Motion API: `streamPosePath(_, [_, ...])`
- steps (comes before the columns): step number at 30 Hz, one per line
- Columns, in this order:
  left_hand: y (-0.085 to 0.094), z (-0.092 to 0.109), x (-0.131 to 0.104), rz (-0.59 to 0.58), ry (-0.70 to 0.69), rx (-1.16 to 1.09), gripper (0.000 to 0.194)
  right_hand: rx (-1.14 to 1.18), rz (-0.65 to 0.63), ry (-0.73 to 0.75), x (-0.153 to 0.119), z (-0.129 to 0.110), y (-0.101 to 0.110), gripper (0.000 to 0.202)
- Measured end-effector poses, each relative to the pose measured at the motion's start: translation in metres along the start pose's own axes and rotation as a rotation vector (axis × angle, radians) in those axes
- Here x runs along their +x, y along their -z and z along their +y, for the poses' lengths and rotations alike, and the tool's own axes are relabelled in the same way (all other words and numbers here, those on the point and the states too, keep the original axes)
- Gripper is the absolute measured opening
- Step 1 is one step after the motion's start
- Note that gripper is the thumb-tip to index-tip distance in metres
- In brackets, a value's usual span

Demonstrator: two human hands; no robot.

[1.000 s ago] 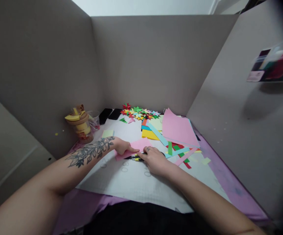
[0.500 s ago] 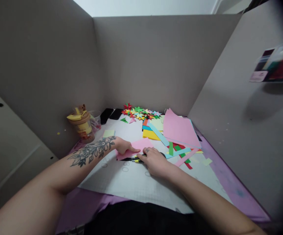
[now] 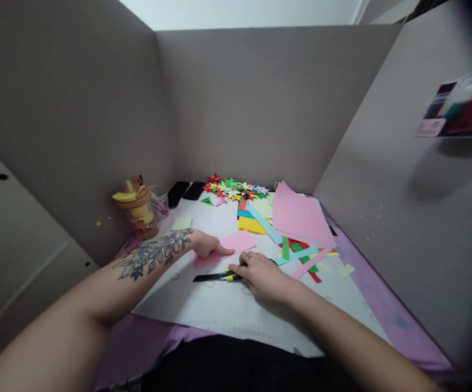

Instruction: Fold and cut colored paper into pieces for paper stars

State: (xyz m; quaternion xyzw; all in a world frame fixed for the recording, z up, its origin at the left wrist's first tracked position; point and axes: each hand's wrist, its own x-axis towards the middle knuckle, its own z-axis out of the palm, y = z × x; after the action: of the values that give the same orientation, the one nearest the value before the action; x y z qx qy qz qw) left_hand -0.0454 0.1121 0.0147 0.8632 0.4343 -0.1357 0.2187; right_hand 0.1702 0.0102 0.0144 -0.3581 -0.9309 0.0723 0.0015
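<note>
A pink paper rectangle (image 3: 241, 239) lies on the white sheet in front of me. My left hand (image 3: 208, 244) presses on its left part, the index finger stretched out to the right and the other fingers curled under, partly hidden. Just right of it, my right hand (image 3: 260, 273) is wrapped round a yellow and black utility knife (image 3: 232, 276). The knife's long black blade points left and lies below the paper's near edge, apart from it.
Folded paper stars (image 3: 231, 188) are heaped at the back. Pink sheets (image 3: 301, 215) and coloured strips (image 3: 296, 253) lie to the right. A yellow-and-brown cup (image 3: 140, 212), a clear cup and two black phones (image 3: 194, 190) stand or lie back left. Grey panels enclose the table.
My right hand has drawn the knife slightly toward me, so its blade now lies away from the pink paper's edge. My left hand has stayed on the paper.
</note>
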Motion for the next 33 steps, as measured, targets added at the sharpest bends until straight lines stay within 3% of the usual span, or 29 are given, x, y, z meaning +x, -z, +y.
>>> streamPosePath(4, [0.003,-0.002,-0.008,-0.116,-0.082,-0.033,0.078,0.141,0.104,-0.045,-0.017,0.04,0.012,0.052])
streamPosePath(7, [-0.005,0.003,-0.019,0.018,-0.029,-0.049,0.057,0.088,0.257,-0.384,-0.036,0.094,0.011,0.048])
streamPosePath(9, [-0.017,0.013,-0.026,0.164,0.087,-0.016,0.04,-0.031,0.245,-0.647,-0.048,0.126,0.004,0.044])
streamPosePath(11, [-0.032,0.028,-0.033,0.285,0.172,0.068,0.048,-0.091,0.21,-0.812,-0.057,0.147,-0.006,0.043])
streamPosePath(13, [-0.044,0.043,-0.038,0.344,0.254,0.087,0.05,-0.102,0.217,-0.878,-0.058,0.151,-0.013,0.043])
streamPosePath(16, [-0.051,0.059,-0.042,0.334,0.272,0.011,0.031,-0.051,0.328,-0.74,-0.045,0.128,-0.018,0.042])
streamPosePath(19, [-0.053,0.066,-0.044,0.36,0.255,-0.015,0.023,0.105,0.352,-0.275,-0.021,0.088,-0.018,0.045])
streamPosePath(22, [-0.058,0.063,-0.043,0.385,0.178,-0.04,0.02,0.185,0.257,-0.004,0.002,0.052,-0.023,0.058])
streamPosePath(28, [-0.06,0.042,-0.042,0.361,0.013,-0.341,0.027,0.277,0.131,-0.037,0.025,0.021,-0.034,0.012])
streamPosePath(30, [-0.051,0.03,-0.041,0.459,0.019,-0.405,0.021,0.314,0.113,-0.026,0.024,0.023,-0.031,0.005])
streamPosePath(33, [-0.037,0.01,-0.037,0.629,0.159,-0.368,0.022,0.403,0.164,-0.052,0.016,0.046,-0.017,0.005])
